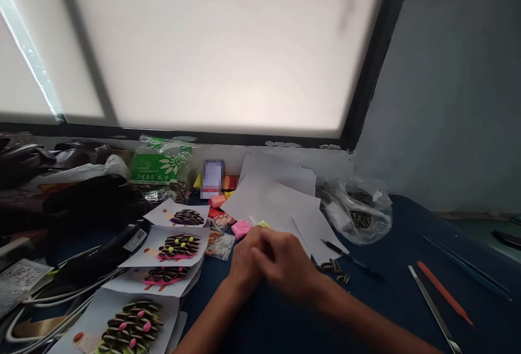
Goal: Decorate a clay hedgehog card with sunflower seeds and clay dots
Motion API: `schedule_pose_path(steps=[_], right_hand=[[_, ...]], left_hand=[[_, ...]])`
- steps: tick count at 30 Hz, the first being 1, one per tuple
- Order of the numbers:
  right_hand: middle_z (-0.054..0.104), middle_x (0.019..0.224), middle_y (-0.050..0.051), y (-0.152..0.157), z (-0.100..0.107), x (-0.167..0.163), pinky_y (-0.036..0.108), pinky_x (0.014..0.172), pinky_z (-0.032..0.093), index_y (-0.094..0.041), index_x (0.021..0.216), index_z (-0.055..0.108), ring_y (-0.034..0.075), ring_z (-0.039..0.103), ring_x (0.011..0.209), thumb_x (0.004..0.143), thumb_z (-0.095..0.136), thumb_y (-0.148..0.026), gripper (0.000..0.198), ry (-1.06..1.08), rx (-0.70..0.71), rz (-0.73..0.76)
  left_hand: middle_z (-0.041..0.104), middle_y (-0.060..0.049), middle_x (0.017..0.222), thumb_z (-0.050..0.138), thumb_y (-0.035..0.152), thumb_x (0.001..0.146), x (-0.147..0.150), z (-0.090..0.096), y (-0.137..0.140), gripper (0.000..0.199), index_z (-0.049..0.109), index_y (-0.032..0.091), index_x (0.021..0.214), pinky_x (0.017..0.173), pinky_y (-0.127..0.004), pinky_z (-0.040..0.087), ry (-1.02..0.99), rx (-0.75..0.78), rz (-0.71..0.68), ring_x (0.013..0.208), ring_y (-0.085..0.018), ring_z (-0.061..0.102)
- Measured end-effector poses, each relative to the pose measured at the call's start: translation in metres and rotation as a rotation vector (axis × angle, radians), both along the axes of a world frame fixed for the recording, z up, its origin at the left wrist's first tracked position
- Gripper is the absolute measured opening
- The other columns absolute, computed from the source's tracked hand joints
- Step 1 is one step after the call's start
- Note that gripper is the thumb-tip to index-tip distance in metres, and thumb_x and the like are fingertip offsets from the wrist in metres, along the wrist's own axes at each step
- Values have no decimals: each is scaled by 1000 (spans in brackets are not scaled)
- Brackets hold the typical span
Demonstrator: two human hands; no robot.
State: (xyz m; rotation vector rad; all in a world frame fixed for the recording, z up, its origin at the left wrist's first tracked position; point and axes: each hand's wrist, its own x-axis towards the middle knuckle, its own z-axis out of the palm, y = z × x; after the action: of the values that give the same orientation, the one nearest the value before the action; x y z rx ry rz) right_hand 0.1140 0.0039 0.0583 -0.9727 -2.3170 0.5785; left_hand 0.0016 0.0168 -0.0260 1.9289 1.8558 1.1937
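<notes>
Above the dark blue tabletop (228, 316), my left hand (245, 260) and my right hand (288, 261) meet, closed and pressed against each other. Whatever may lie between them is hidden. Just behind them are a pink clay packet (241, 228) and a bit of yellow-green clay (264, 224). Several striped sunflower seeds (332, 268) lie loose beside my right hand, near a black pen (334, 246). To the left, several paper cards (132, 256) carry hedgehog shapes made of seeds and coloured clay, the nearest seed hedgehog (132, 326) dotted with pink.
White paper sheets (277, 202) lie behind my hands. A clear bag of seeds (360, 210) sits at right, with an orange tool (445, 293), a metal strip (433, 308) and tweezers (468, 267). A phone (212, 179), a green seed packet (160, 164) and white cables (61, 305) stand left.
</notes>
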Motion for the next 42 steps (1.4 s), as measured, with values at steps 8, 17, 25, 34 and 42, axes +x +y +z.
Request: schedule_pose_path(steps=[8, 17, 25, 34, 42], right_hand=[[55, 59, -2, 35, -35, 58, 22, 52, 30, -18, 64, 48, 11, 48, 55, 87, 52, -24, 24, -163, -96, -182], [63, 69, 3, 23, -47, 45, 27, 57, 30, -19, 73, 52, 17, 57, 62, 89, 49, -16, 16, -262, 9, -117], [66, 69, 4, 21, -58, 44, 28, 52, 31, -20, 75, 51, 17, 60, 57, 95, 39, -18, 24, -342, 197, -103], [61, 67, 2, 20, -64, 46, 27, 51, 33, -21, 74, 47, 16, 55, 53, 92, 37, -16, 21, -295, 277, -76], [62, 68, 3, 18, -65, 46, 27, 52, 34, -21, 74, 47, 17, 57, 55, 92, 37, -16, 21, -291, 291, -96]], left_hand=[[64, -5, 90, 40, 11, 91, -8, 11, 3, 17, 56, 17, 95, 71, -32, 51, 67, 32, 82, 80, -19, 64], [64, -6, 102, 41, 4, 86, 3, 23, -1, 28, 57, 20, 101, 81, -30, 48, 378, -106, -41, 96, -21, 62], [65, -9, 102, 38, 9, 92, 21, 42, 12, 26, 60, 18, 103, 77, -30, 47, 436, -198, 11, 94, -22, 63], [64, -6, 101, 41, 13, 92, 21, 30, 8, 24, 63, 19, 102, 80, -27, 47, 427, -184, -32, 94, -19, 60], [56, -10, 122, 48, 16, 89, 15, 27, 6, 22, 60, 18, 108, 97, -39, 40, 460, -117, 1, 115, -27, 48]])
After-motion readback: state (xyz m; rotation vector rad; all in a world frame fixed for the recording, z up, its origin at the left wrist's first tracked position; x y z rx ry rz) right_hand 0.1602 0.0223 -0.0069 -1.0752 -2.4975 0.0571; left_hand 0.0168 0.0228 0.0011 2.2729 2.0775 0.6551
